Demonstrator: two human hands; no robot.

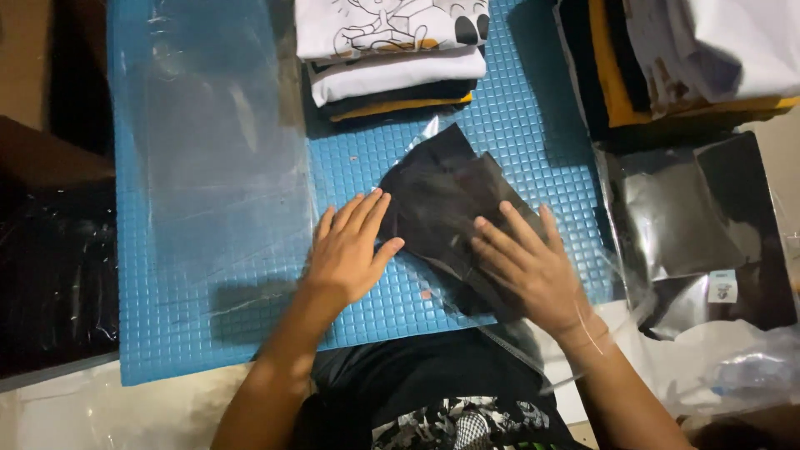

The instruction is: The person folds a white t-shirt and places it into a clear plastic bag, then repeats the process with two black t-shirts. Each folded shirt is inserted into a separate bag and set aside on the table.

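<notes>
Matt cloth, glossy film, dimpled foam

The black garment (446,200) is soft matt cloth inside a thin, clear plastic bag (508,333) that crinkles and catches light. It lies on a blue mat (533,142) of foam-like material, its surface embossed in a grid of small squares, dull in finish. A loose clear plastic sheet (208,142) over the mat is glossy and creased. The stacked shirts (392,58) are smooth matt cotton-like fabric. The bagged black garment (700,225) at right gleams under shiny film.
</notes>
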